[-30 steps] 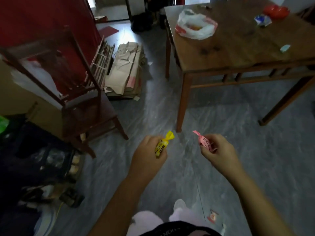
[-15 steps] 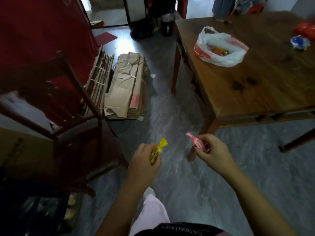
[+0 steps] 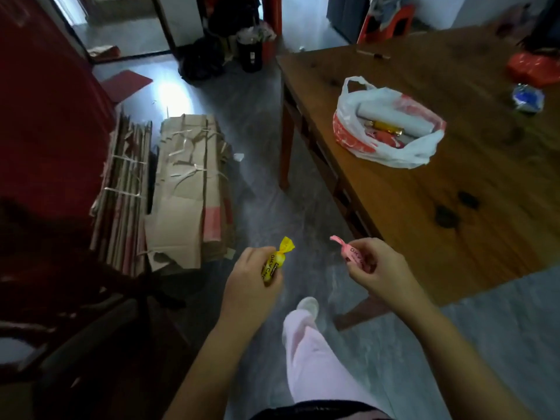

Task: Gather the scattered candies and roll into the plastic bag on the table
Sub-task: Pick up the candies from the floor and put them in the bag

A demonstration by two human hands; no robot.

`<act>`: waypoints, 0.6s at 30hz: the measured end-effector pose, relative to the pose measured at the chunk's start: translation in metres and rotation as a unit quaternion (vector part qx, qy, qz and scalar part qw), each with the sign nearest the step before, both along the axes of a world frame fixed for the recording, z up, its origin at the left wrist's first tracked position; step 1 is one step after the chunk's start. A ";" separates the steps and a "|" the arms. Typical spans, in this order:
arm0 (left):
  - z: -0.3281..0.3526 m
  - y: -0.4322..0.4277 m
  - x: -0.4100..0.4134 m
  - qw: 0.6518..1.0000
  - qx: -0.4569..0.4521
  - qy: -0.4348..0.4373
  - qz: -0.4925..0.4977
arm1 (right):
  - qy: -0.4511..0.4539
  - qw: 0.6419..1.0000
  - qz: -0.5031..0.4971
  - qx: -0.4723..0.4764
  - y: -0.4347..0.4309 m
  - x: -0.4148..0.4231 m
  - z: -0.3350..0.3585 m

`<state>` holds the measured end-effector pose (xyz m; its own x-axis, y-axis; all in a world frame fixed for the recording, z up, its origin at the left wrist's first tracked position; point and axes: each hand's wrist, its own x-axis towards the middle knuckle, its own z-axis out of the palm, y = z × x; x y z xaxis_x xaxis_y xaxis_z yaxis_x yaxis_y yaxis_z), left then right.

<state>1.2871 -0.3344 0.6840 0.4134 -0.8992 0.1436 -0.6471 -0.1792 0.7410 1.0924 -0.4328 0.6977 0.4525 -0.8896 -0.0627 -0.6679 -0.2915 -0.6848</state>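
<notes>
Two candies held | my left hand [image 3: 251,286] curls round the yellow candy [image 3: 274,262], my right hand [image 3: 381,268] pinches the pink candy [image 3: 353,256] | plastic bag [image 3: 391,150] lies open on the table [image 3: 454,222], ahead to my right, well apart | judgement: grip firmly, release only above bag's mouth.

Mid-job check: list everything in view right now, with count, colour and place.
table: 1, brown wood, right
plastic bag: 1, white with red print, open on the table
roll: 1, white, inside it
wrapped sweets: count unclear, yellow and red, beside the roll
blue-and-white item: 1, table's far right
red item: 1, red, behind it
cardboard stacks: 2, brown, floor at left
yellow candy: 1, yellow, in the left hand
pink candy: 1, pink, in the right hand
trouser leg: 1, pink, bottom centre
left hand: 1, grips the yellow candy
right hand: 1, pinches the pink candy
</notes>
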 end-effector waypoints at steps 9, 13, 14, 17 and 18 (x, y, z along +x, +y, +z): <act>0.026 -0.196 0.031 0.992 0.002 -0.055 -0.112 | -0.003 0.993 -0.117 -0.004 -0.173 0.011 0.013; 0.032 -0.273 0.028 0.988 0.001 -0.055 -0.146 | -0.010 0.986 -0.163 -0.010 -0.229 -0.003 0.024; 0.030 -0.288 0.026 0.986 0.005 -0.053 -0.159 | -0.008 0.985 -0.173 -0.011 -0.238 -0.006 0.025; 0.026 -0.324 0.023 0.977 0.014 -0.052 -0.207 | -0.002 0.978 -0.210 -0.008 -0.262 -0.015 0.022; 0.023 -0.336 0.023 0.974 0.017 -0.052 -0.222 | 0.002 0.974 -0.226 -0.004 -0.267 -0.017 0.021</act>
